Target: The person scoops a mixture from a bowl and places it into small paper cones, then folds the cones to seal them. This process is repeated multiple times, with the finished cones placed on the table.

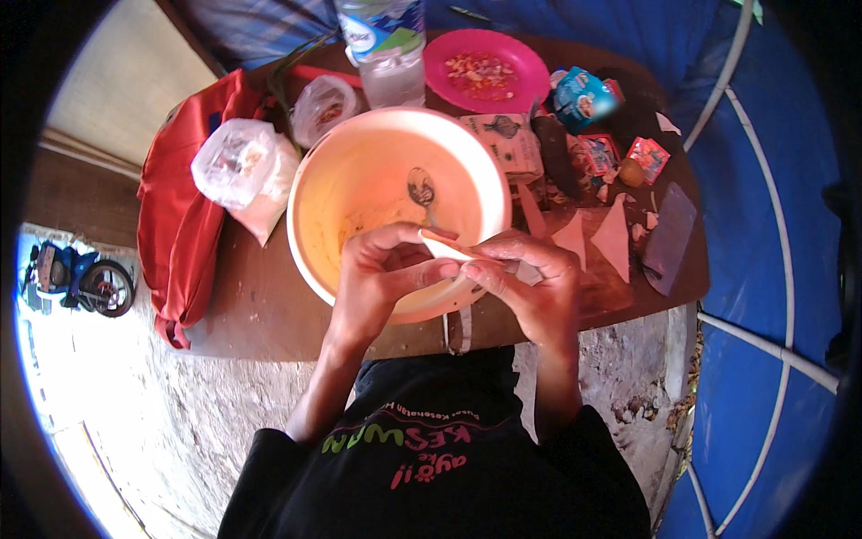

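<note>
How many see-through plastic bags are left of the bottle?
2: a larger bag with pale contents, left of the bowl; a smaller bag beyond it, nearer the bottle. Others may be hidden.

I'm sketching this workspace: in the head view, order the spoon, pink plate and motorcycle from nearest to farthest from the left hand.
From the left hand:
1. Spoon: just ahead, inside the large bowl.
2. Pink plate: ahead and right, toward the table's far edge.
3. Motorcycle: well left, beyond the table.
</note>
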Demonstrator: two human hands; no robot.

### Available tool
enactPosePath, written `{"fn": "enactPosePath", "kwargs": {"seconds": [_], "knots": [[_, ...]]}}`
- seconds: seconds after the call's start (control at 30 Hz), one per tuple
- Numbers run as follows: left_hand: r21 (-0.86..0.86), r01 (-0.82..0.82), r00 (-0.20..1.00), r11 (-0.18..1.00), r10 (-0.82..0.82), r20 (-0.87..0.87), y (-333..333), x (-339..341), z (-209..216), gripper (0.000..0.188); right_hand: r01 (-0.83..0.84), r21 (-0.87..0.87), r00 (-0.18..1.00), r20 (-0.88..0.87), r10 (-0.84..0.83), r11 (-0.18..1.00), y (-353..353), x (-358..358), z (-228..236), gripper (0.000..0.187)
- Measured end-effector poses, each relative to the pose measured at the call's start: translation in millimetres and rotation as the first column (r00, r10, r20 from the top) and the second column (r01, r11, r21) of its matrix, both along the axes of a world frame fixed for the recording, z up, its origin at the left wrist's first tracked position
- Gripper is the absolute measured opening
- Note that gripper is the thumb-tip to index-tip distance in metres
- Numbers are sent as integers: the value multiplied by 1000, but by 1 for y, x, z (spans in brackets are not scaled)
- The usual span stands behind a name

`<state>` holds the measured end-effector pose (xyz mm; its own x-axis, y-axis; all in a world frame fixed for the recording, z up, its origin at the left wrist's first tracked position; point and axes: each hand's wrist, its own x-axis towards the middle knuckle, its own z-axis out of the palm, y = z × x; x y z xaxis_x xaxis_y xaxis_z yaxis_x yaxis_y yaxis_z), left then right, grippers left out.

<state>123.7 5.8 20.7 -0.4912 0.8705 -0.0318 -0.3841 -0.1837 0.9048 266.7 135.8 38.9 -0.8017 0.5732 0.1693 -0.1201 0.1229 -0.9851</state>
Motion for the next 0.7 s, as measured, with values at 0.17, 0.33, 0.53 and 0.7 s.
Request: {"fn": "enactPosePath", "kwargs": {"seconds": [0.17,0.33,0.53,0.7], "knots": [[-66,-70,994,995,64,-83,9,9,5,39,36,-66,996,83,-30,997,7,16,3,16],[-107,-66,991,992,52,-126,28,22,16,46,70,-265,998,28,-65,962,20,32,9,19],[-137,-432,788,891,299,-538,20,5,17,17,417,3,908,53,-417,909,98,85,19,17],[16,-667,490,744,455,-743,-6,-24,-2,41,754,211,649,-91,-756,622,288,135,16,20]]}}
